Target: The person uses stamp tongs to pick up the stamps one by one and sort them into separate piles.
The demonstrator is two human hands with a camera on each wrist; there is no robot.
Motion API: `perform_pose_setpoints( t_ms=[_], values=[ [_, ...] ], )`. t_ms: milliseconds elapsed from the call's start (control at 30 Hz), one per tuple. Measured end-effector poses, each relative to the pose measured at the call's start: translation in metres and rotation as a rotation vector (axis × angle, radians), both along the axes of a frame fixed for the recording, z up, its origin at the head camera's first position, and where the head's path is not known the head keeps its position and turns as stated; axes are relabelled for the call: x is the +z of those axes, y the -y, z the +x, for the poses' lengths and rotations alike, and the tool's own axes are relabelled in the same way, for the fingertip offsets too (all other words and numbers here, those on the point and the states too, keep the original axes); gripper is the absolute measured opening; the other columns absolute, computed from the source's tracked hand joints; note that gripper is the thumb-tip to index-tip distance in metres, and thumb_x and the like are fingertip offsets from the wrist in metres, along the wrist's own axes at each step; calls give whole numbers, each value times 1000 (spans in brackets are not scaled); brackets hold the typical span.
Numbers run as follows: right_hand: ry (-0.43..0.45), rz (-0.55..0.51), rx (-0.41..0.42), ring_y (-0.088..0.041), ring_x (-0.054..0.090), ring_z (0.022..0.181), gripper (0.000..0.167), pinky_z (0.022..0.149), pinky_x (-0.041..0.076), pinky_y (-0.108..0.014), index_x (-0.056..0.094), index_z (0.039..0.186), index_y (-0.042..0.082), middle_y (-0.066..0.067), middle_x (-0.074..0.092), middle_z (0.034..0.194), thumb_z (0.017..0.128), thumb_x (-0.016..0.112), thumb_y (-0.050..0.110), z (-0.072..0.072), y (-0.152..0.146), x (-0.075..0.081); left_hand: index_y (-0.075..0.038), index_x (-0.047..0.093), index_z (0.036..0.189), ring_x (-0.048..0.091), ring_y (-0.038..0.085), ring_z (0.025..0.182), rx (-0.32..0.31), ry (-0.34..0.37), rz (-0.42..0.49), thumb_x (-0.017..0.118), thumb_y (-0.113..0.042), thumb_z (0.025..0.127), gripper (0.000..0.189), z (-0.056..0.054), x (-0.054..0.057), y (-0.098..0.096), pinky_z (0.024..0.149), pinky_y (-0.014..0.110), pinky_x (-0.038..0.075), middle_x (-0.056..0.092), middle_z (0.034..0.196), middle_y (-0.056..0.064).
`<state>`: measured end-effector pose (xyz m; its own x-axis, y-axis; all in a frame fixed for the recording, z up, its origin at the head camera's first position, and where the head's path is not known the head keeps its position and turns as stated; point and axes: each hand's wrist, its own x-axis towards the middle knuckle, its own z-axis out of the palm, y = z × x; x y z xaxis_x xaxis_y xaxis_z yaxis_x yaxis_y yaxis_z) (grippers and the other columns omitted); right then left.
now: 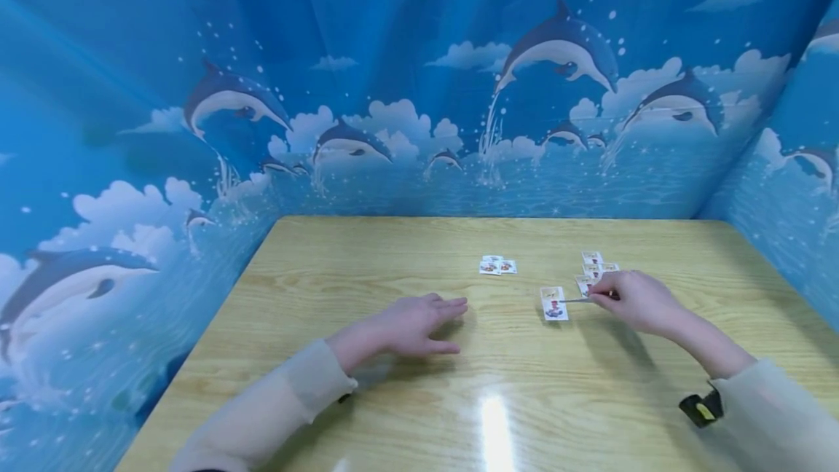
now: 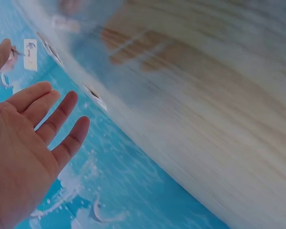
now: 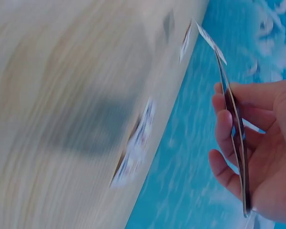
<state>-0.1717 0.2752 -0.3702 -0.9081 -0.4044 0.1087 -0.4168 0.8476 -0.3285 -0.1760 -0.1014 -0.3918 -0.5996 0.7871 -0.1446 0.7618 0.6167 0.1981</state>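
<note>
My right hand (image 1: pixel 639 302) pinches a pair of metal tweezers (image 3: pixel 239 143) between thumb and fingers. At the tweezers' tips hangs a small printed card (image 1: pixel 553 304), raised off the tabletop; the right wrist view shows that card edge-on. Just behind the right hand lies a group of several similar cards (image 1: pixel 592 269), partly covered by the fingers. My left hand (image 1: pixel 414 326) is over the table's middle with its fingers spread, holding nothing. In the left wrist view the left hand (image 2: pixel 31 143) shows its palm and extended fingers.
A second small cluster of cards (image 1: pixel 490 266) lies farther back, near the table's middle. The wooden table (image 1: pixel 367 253) meets a blue dolphin-printed curtain (image 1: pixel 406 79) at its back and sides. A bright light reflection shows near the front.
</note>
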Motion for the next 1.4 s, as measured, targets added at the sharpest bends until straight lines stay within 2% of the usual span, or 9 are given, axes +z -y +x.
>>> perform_pose_setpoints(
  t_ms=[233, 400, 500, 667, 867, 1067, 1300, 1400],
  values=[
    [-4, 16, -47, -4, 47, 61, 13, 55, 41, -30, 75, 94, 1, 7, 62, 77, 91, 66, 10, 3, -51, 5, -14, 29, 154, 35, 32, 137, 89, 24, 40, 51, -56, 96, 74, -5, 0, 23, 110, 47, 32, 26, 157, -2],
    [10, 38, -76, -4, 48, 62, 14, 54, 41, -28, 75, 95, 0, 6, 62, 76, 92, 65, 10, 3, -75, 5, -12, 30, 153, 32, 35, 139, 162, 43, 103, 54, -51, 96, 74, -9, 4, 41, 112, 47, 27, 27, 157, 0],
    [36, 44, -83, -5, 52, 65, 15, 55, 44, -29, 74, 96, -1, 3, 65, 79, 92, 65, 10, 0, -83, 4, -12, 30, 153, 32, 35, 139, 203, 32, 141, 56, -49, 96, 73, -13, 4, 54, 112, 48, 26, 27, 157, 2],
    [84, 64, -83, -12, 59, 69, 17, 58, 49, -33, 74, 97, -2, -5, 69, 85, 92, 65, 12, -6, -91, -1, -9, 32, 152, 34, 35, 138, 262, -8, 199, 58, -46, 95, 72, -18, 2, 75, 112, 49, 27, 29, 156, 9],
    [120, 104, -107, -24, 65, 75, 20, 65, 53, -44, 73, 99, -4, -14, 70, 90, 92, 65, 14, -11, -94, -9, -6, 34, 151, 34, 36, 137, 343, -22, 233, 59, -44, 96, 71, -19, 3, 99, 111, 51, 27, 29, 156, 9],
    [129, 137, -120, -35, 65, 82, 18, 69, 51, -52, 74, 97, -2, -16, 70, 91, 91, 65, 13, -13, -95, -14, -5, 35, 150, 36, 36, 136, 396, -49, 233, 59, -45, 95, 72, -18, 1, 121, 110, 52, 29, 32, 155, 10],
    [125, 149, -134, -43, 63, 87, 20, 74, 50, -56, 73, 97, -4, -20, 69, 93, 91, 65, 13, -12, -97, -16, -9, 32, 151, 34, 39, 136, 495, -54, 260, 58, -46, 96, 71, -14, 5, 146, 109, 56, 27, 30, 155, 9],
    [135, 153, -152, -47, 61, 91, 22, 76, 49, -58, 72, 99, -5, -23, 68, 96, 91, 64, 13, -11, -100, -15, -9, 31, 152, 33, 40, 137, 515, -62, 258, 56, -46, 97, 71, -13, 5, 155, 109, 57, 26, 27, 156, 10]
  ],
)
